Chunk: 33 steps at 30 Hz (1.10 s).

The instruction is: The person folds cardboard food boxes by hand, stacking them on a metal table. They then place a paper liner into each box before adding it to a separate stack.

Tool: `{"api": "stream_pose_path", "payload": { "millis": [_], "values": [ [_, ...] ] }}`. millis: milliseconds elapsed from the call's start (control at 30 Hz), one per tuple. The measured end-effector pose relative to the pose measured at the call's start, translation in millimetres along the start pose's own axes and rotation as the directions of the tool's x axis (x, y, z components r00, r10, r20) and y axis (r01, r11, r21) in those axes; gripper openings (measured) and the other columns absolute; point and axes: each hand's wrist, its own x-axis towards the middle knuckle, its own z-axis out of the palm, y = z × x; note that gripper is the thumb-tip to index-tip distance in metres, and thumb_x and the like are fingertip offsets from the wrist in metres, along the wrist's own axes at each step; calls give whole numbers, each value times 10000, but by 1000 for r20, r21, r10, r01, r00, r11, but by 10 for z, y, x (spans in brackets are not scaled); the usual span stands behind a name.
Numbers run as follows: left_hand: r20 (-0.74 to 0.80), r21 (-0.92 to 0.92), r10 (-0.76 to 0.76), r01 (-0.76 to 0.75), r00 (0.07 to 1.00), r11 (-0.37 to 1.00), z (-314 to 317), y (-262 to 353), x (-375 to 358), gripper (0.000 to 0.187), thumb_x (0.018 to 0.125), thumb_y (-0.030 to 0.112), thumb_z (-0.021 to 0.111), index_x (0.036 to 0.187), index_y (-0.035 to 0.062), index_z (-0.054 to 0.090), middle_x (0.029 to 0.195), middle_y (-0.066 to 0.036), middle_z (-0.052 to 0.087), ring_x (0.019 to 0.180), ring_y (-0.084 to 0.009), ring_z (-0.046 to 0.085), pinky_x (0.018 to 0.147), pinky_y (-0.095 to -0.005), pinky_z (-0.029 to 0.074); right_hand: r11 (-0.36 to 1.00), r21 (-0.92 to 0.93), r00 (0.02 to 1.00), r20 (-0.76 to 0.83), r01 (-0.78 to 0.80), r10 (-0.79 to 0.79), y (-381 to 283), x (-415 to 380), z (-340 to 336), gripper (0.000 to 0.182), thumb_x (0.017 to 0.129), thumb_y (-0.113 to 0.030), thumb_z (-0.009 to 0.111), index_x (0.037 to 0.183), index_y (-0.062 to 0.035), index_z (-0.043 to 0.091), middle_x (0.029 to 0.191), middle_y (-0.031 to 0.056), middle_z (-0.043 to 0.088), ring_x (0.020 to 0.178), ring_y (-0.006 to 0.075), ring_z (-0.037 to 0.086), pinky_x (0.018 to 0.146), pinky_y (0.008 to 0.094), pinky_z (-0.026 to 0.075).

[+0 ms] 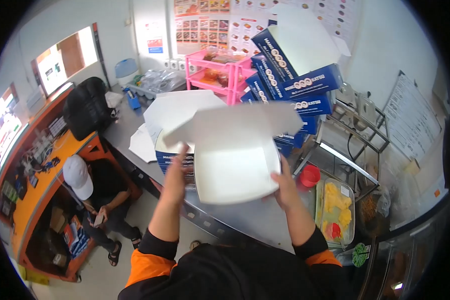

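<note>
Open white box held over a steel table in a small food shop.

The grey table carries stacked blue boxes and a pink rack; a person in a white cap sits below. The left hand and right hand each keep a closed grip on the white box, lid up, above the table's near edge.

single head-worn fisheye view, looking steeply down and forward, close over the steel counter
</note>
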Motion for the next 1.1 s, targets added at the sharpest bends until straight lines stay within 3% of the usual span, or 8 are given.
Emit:
{"api": "stream_pose_path", "payload": {
  "millis": [133,267,533,667,800,833,900,1100],
  "values": [
    [-272,468,330,-175,904,866,-717,361,529,648,889,536,349,1262,13,441,1234,-134,490,950,-246,549,773,-356,454,994,-101,998,-42,-49,45,-192,847,415,703,795,-326,544,1365,-118,187,1056,183,520,599,226,581,426,294,483],
    [-313,450,-105,245,944,859,-1059,431,1080,721,825,607,418,1246,24,462,1116,-183,557,785,-261,598,711,-337,493,954,-257,985,37,-155,170,-238,1324,907,653,807,-377,542,1320,-97,251,1045,185,517,618,209,576,423,275,490],
    [-140,575,-341,357,930,737,-805,919,1307,738,845,610,368,1176,-36,499,1030,-186,589,813,-276,624,693,-395,524,912,-303,950,63,-275,307,-158,1553,1034,714,814,-509,508,1304,-51,264,1090,184,504,602,197,575,416,254,481],
    [2,821,-291,164,957,547,-989,773,1551,457,785,266,621,1099,-57,549,888,-141,630,690,-249,644,572,-348,559,905,-300,875,290,-300,387,-208,1311,990,585,903,-492,361,1332,-97,303,1018,144,572,490,151,548,342,193,364],
    [88,990,-307,-49,948,133,-937,903,1630,429,702,42,569,1115,-68,534,907,-174,626,688,-255,645,540,-323,554,641,-764,854,377,68,359,59,1399,776,827,861,-509,452,1377,49,128,1286,265,416,699,243,613,566,292,474],
    [130,991,-308,-121,942,48,-959,891,1663,457,699,29,557,1146,-55,516,929,-188,619,684,-260,644,535,-321,550,542,-739,878,479,401,4,237,1390,790,682,888,-423,432,1315,88,287,1192,274,495,860,316,593,754,367,450],
    [215,956,-321,-265,923,-123,-999,854,1731,521,692,3,532,1209,-30,479,973,-218,603,675,-271,643,523,-317,543,423,-838,906,415,344,85,133,1273,847,601,902,-371,411,1275,95,351,1112,272,532,906,356,566,797,403,424],
    [81,996,-288,-71,954,48,-878,991,1548,614,714,0,495,1316,26,377,1058,-230,570,728,-259,640,545,-313,540,261,-845,884,458,467,-98,160,1239,915,361,868,-289,488,923,52,592,864,208,584,825,363,562,734,421,444]
  ]
}}
